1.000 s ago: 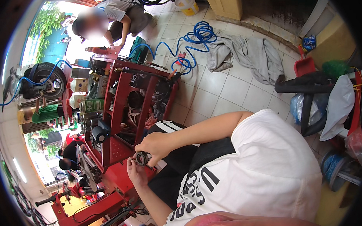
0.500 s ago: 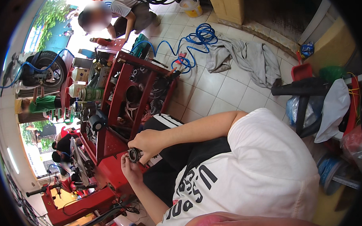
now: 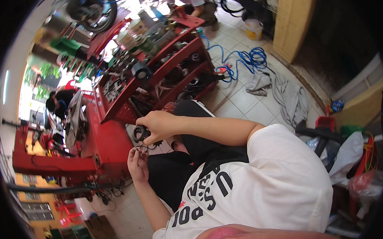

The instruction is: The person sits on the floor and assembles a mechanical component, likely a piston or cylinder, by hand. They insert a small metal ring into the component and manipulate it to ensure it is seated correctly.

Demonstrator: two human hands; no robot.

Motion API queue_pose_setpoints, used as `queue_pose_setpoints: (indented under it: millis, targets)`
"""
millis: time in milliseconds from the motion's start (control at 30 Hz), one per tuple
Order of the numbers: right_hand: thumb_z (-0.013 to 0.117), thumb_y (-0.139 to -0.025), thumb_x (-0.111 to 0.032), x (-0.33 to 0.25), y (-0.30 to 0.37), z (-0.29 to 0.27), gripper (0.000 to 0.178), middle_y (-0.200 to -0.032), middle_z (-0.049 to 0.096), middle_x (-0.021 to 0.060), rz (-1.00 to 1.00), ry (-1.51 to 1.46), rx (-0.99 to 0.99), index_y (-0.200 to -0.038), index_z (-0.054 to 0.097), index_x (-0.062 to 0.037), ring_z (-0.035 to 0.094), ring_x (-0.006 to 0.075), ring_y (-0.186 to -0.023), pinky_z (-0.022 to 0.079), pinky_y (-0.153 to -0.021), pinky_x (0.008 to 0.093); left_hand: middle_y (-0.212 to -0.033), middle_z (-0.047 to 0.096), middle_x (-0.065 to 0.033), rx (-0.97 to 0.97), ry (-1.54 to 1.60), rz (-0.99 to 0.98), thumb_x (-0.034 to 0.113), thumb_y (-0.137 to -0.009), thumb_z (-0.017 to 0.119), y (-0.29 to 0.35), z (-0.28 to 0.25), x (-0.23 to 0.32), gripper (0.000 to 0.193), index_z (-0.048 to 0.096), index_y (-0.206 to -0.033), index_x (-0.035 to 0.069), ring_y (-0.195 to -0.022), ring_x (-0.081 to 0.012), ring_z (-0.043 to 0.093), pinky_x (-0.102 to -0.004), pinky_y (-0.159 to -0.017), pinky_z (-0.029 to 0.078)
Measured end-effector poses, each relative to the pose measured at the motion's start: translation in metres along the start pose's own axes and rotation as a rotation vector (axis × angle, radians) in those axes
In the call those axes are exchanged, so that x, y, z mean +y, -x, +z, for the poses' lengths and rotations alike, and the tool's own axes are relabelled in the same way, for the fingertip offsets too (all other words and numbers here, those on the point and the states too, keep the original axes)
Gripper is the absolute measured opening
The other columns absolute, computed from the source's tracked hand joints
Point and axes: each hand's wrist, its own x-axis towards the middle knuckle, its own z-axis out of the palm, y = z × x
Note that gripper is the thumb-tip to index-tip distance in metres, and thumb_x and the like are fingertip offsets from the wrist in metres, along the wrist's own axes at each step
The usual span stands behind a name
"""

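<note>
My right hand [image 3: 157, 125] is closed around a dark ring-shaped metal part [image 3: 138, 133], its round opening facing away from my palm. Just below it, the fingertips of my left hand [image 3: 138, 164] are pinched together on a small thin piece [image 3: 143, 149], too blurred to name. A gap shows between my left fingers and the ring. Behind my right fingers, a dark toothed edge [image 3: 157, 143] shows in part; I cannot tell whether it belongs to the held part. Both hands are in front of my knees, which are in black trousers.
Close by stands a red metal cart [image 3: 119, 115] loaded with loose parts, beside a red machine [image 3: 110, 143]. On the tiles lie a coiled blue hose [image 3: 252, 60] and a grey cloth [image 3: 290, 100]. A bucket [image 3: 253, 29] and a crouching person [image 3: 198, 5] are farther off.
My left hand has come away from the ring-shaped part, with its fingers pinched. My right hand still holds that part. The whole view has turned, shifting the cart up and right.
</note>
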Motion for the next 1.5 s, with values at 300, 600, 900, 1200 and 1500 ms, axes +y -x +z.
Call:
queue_pose_setpoints:
  millis: [300,600,900,1200,1500]
  targets:
    - [0.082,-0.072,-0.028,0.013,0.034,0.038,0.048,-0.089,0.073,0.0162,0.061,-0.031,-0.059,-0.110,0.067,-0.0021,0.074,0.0308,-0.083,0.056,-0.076,0.0377,-0.099,0.065,-0.0019,0.122,-0.042,0.037,0.010,-0.101,0.063,0.017,-0.014,-0.026,0.016,0.062,-0.116,0.004,-0.091,-0.0117,0.065,-0.0284,-0.084,0.054]
    - [0.082,-0.074,-0.024,-0.026,0.123,0.012,0.046,-0.081,0.072,0.0137,0.265,0.046,-0.119,-0.110,0.064,-0.0022,0.072,0.0258,-0.072,0.055,-0.068,0.0350,-0.095,0.066,-0.0012,-0.008,0.064,0.012,0.012,-0.101,0.063,-0.005,0.041,-0.047,0.017,0.064,-0.116,0.005,-0.088,-0.0102,0.065,-0.0259,-0.082,0.053]
    - [0.083,-0.074,-0.021,-0.029,0.090,0.002,0.044,-0.084,0.072,0.0141,0.027,0.049,-0.062,-0.109,0.064,-0.0016,0.072,0.0217,-0.075,0.055,-0.071,0.0336,-0.094,0.067,-0.0015,0.045,-0.050,0.114,0.012,-0.100,0.065,0.006,0.039,-0.014,0.017,0.065,-0.116,0.005,-0.087,-0.0097,0.066,-0.0253,-0.081,0.053]
    - [0.076,-0.079,-0.007,-0.055,-0.005,0.027,0.039,-0.098,0.069,0.0029,-0.069,-0.248,-0.039,-0.115,0.064,-0.0001,0.062,0.0076,-0.091,0.053,-0.082,0.0269,-0.098,0.071,-0.0015,0.301,-0.099,0.455,0.010,-0.097,0.070,0.038,0.018,0.037,0.021,0.070,-0.116,0.001,-0.088,-0.0075,0.066,-0.0234,-0.080,0.053]
    - [0.075,-0.080,-0.007,-0.047,0.021,0.049,0.043,-0.104,0.069,0.0040,-0.030,-0.522,-0.233,-0.120,0.060,0.0008,0.063,0.0098,-0.096,0.053,-0.088,0.0288,-0.102,0.065,-0.0010,0.180,-0.625,0.652,0.001,-0.094,0.072,0.078,0.051,0.070,0.017,0.073,-0.111,-0.002,-0.093,-0.0094,0.062,-0.0237,-0.081,0.050]
